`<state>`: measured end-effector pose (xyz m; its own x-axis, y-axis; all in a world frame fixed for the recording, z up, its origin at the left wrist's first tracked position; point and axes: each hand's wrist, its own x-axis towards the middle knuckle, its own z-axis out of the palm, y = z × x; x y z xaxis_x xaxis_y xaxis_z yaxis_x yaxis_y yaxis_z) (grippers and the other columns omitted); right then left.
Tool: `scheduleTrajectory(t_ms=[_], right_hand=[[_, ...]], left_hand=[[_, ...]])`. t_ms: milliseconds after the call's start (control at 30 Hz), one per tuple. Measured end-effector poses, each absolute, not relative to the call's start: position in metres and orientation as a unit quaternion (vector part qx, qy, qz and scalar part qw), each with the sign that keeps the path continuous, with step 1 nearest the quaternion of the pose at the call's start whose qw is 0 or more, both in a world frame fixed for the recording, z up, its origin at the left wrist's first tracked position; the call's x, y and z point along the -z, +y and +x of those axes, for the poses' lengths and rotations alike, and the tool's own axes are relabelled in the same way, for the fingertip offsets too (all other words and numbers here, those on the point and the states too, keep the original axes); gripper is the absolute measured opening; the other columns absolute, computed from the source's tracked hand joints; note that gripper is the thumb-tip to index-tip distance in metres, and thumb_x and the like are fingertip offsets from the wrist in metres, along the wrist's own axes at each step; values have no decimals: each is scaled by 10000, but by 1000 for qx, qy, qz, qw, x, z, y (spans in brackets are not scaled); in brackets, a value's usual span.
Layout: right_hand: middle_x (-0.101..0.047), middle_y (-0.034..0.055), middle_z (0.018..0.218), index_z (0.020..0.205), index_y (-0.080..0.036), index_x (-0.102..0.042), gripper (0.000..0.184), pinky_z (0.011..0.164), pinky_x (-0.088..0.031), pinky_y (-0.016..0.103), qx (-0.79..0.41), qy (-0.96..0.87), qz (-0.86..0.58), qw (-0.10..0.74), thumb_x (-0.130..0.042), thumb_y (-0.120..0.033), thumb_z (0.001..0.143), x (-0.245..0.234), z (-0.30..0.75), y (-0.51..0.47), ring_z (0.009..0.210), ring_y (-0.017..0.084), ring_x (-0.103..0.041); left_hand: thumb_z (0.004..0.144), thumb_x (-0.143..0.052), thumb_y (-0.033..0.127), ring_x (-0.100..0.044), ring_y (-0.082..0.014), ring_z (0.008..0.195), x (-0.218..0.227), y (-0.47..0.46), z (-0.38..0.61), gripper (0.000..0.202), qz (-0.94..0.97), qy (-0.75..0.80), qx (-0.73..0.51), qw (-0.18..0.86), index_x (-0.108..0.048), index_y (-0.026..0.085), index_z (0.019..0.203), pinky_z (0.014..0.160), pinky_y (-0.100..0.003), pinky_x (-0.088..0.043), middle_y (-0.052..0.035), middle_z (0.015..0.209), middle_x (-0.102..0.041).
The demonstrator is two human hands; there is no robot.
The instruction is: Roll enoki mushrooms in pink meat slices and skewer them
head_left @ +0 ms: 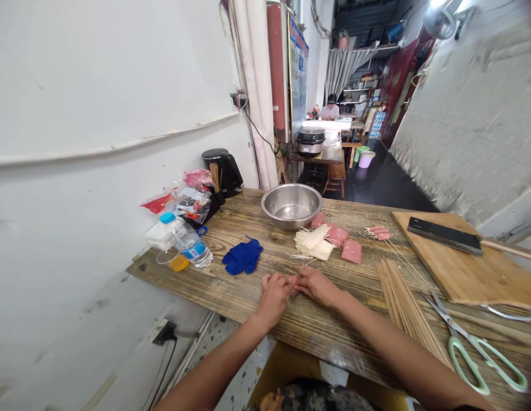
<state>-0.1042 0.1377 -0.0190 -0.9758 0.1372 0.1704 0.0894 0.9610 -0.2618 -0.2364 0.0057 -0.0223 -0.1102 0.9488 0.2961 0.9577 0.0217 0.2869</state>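
Note:
My left hand [274, 294] and my right hand [319, 285] meet near the table's front edge. Both have their fingers closed on a pink meat slice [293, 281], mostly covered by the fingers; whether anything lies inside it I cannot tell. Just beyond my right hand is a pile of enoki mushrooms [313, 244]. Flat pink meat slices [351, 251] lie beside and behind the pile. Farther right, small meat rolls [379, 233] sit on the ends of thin skewers. A loose bundle of wooden skewers [405, 299] lies right of my right forearm.
Behind the mushrooms stands a steel bowl [286, 219]. Scissors [454, 330] lie at the right, near a cutting board [475, 279] bearing a cleaver [445, 235]. Leftward are a blue glove [243, 257], a water bottle [193, 246] and a plastic cup [176, 261]. A person [330, 109] sits far back.

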Motion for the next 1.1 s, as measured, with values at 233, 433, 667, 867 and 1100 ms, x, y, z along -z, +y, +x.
scheduleTrajectory(t_ms=[233, 433, 667, 867, 1100], right_hand=[[-573, 71, 810, 902, -127, -654, 245, 737, -345, 326, 38, -972, -76, 218, -426, -198, 958, 36, -99, 110, 816, 194, -446], [-570, 59, 813, 885, -145, -652, 243, 725, -334, 314, 14, -977, -58, 204, -431, -213, 962, 39, -103, 117, 802, 184, -419], [-582, 59, 782, 762, -156, -663, 316, 680, -319, 297, -59, -989, -67, 119, -445, -268, 961, 22, -116, 130, 768, 172, -435], [-612, 51, 758, 747, -168, -693, 231, 658, -311, 281, -93, -993, -55, 53, -564, -288, 897, 4, -127, 145, 751, 164, -474], [-607, 65, 808, 822, -160, -686, 279, 697, -320, 296, -31, -986, -106, 123, -472, -285, 950, 15, -119, 132, 794, 177, -473]], left_hand=[[875, -582, 250, -520, -201, 891, 20, 20, -245, 161, -636, -738, 214, -73, -734, 278, 828, 823, -396, -239, -18, 881, -713], [887, -551, 243, -532, -210, 926, 13, 17, -245, 193, -626, -744, 216, -90, -732, 308, 903, 833, -396, -264, -13, 936, -715], [899, -556, 226, -515, -219, 1010, 21, 9, -239, 184, -650, -735, 194, -9, -664, 246, 1047, 864, -408, -270, -39, 1035, -680], [936, -508, 221, -530, -197, 954, 38, 8, -239, 162, -664, -715, 214, 56, -654, 220, 1007, 890, -412, -257, -38, 962, -699], [893, -558, 244, -531, -205, 894, 21, 24, -250, 173, -644, -737, 201, -33, -711, 240, 813, 850, -409, -258, -28, 850, -715]])
